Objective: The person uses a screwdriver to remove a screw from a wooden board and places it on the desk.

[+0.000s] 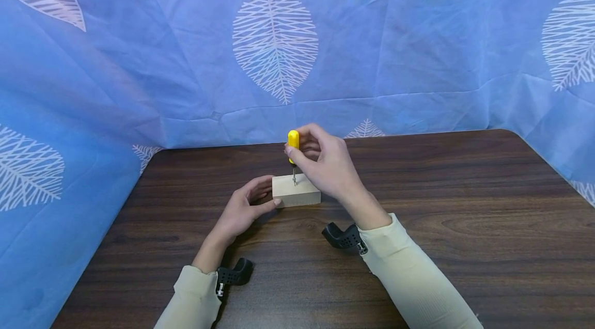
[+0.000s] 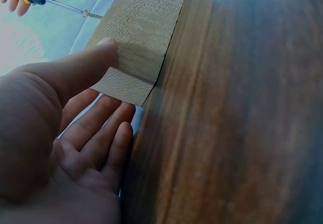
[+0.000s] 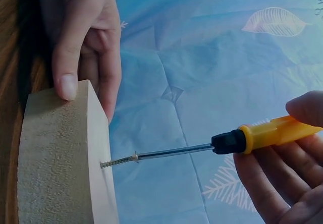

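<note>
A pale wooden block point(image 1: 297, 198) lies on the dark table. My left hand point(image 1: 241, 211) grips its left end, the thumb on the near face and the fingers behind. From the block's top face a screw point(image 3: 119, 161) stands up, its tip in the wood and most of its thread showing. A screwdriver with a yellow handle point(image 1: 293, 140) and black collar point(image 3: 228, 142) stands upright over it, the shaft point(image 3: 174, 151) meeting the screw head. My right hand point(image 1: 327, 163) holds the handle between thumb and fingers.
The brown wood-grain table point(image 1: 465, 205) reaches back to a blue cloth point(image 1: 372, 60) printed with white leaves. Black curved wrist mounts point(image 1: 341, 236) sit at both cuffs, just above the tabletop.
</note>
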{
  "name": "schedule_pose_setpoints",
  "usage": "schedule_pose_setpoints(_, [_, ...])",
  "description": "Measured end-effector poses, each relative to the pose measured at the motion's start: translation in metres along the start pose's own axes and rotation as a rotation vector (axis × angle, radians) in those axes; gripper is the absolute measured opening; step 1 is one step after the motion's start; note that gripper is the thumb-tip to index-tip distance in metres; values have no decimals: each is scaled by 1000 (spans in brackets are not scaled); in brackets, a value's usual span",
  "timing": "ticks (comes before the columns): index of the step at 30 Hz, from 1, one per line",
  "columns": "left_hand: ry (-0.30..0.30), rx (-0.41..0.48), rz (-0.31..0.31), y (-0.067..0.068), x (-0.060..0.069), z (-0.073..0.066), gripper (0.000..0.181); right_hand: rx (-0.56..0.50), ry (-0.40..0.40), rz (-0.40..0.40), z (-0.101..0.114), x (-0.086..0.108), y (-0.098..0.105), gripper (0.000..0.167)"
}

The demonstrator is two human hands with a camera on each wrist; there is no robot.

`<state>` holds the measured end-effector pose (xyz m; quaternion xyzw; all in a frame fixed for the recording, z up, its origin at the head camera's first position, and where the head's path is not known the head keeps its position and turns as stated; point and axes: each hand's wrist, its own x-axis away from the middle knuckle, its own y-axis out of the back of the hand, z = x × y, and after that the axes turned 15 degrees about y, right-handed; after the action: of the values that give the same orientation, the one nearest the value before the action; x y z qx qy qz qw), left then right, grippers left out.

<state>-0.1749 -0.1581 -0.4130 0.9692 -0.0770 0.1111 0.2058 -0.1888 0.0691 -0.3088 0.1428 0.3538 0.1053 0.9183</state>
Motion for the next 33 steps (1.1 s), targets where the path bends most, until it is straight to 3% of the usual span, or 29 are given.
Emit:
schedule_pose_setpoints(8, [7, 4, 2, 0, -1, 0, 59, 51, 13, -6, -1, 0, -1, 21])
schedule_pose_setpoints(16, [10, -2, -5, 0, -1, 1, 60, 26, 39, 24, 0, 0, -1, 20])
schedule_pose_setpoints(28, [14, -6, -1, 1, -1, 1, 60, 60, -1, -4, -1, 0, -1, 31])
schedule_pose_setpoints(33, [16, -1, -2, 1, -1, 0, 60, 40, -4, -15, -1, 0, -1, 27])
